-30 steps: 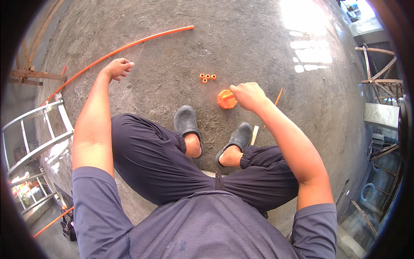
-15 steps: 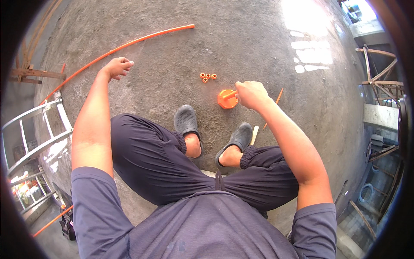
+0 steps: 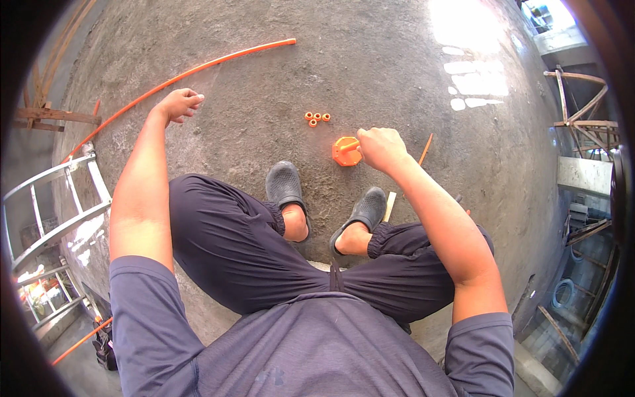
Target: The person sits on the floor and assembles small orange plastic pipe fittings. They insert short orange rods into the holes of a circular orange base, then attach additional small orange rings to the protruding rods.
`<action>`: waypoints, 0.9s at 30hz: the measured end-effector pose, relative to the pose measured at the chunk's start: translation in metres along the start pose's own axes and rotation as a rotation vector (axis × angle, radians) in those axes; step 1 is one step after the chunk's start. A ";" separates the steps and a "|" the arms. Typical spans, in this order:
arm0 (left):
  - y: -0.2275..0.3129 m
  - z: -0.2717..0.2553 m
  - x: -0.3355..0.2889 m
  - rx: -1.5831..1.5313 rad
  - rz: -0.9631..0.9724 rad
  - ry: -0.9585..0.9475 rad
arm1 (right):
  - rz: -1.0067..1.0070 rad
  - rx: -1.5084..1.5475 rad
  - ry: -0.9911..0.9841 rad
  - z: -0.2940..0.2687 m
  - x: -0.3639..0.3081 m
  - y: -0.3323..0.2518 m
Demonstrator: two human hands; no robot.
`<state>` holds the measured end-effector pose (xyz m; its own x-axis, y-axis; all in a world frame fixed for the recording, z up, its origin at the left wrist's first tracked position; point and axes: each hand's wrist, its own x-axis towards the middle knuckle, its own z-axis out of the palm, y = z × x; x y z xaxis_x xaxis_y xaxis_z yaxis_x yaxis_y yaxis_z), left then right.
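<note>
Loosely held out above the concrete floor at the left, my left hand (image 3: 178,104) is empty, with its fingers drooping a little apart. A long orange conduit pipe (image 3: 198,68) lies on the floor beyond it. My right hand (image 3: 382,148) is closed round the near end of a short orange pipe piece (image 3: 350,146). That piece reaches over an orange octagonal junction box (image 3: 344,159); whether it is fixed to the box I cannot tell. Several small orange ring-shaped fittings (image 3: 317,118) sit in a cluster just beyond the box.
A thin orange stick (image 3: 426,149) lies right of my right hand, partly hidden by my forearm. Beside my right clog (image 3: 370,210) is a pale wooden strip (image 3: 389,206). A metal ladder (image 3: 58,218) stands at the left; wooden framing (image 3: 585,126) is at the far right.
My right knee has swung outward, now showing beyond the forearm. The right hand has shifted very slightly with the pipe piece still in it. My left hand stays put.
</note>
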<state>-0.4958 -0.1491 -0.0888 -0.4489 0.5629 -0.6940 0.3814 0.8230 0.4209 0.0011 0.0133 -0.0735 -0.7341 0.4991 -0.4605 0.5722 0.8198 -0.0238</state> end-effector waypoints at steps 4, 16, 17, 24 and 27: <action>0.000 0.000 0.001 -0.001 0.001 0.003 | -0.046 -0.027 0.041 0.002 0.000 0.000; -0.005 0.000 0.005 -0.014 0.011 0.007 | -0.129 -0.066 0.063 -0.004 -0.003 -0.002; -0.006 -0.001 0.004 -0.011 0.013 0.010 | -0.133 -0.051 0.064 -0.004 -0.002 -0.002; -0.006 -0.001 0.005 -0.006 0.007 -0.006 | -0.112 -0.041 0.064 -0.005 -0.003 -0.002; -0.005 -0.002 0.005 -0.008 0.004 -0.005 | -0.104 -0.027 0.062 -0.005 -0.005 -0.001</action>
<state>-0.5014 -0.1509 -0.0932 -0.4434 0.5662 -0.6948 0.3772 0.8211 0.4284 0.0018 0.0115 -0.0665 -0.8105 0.4269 -0.4010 0.4827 0.8747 -0.0445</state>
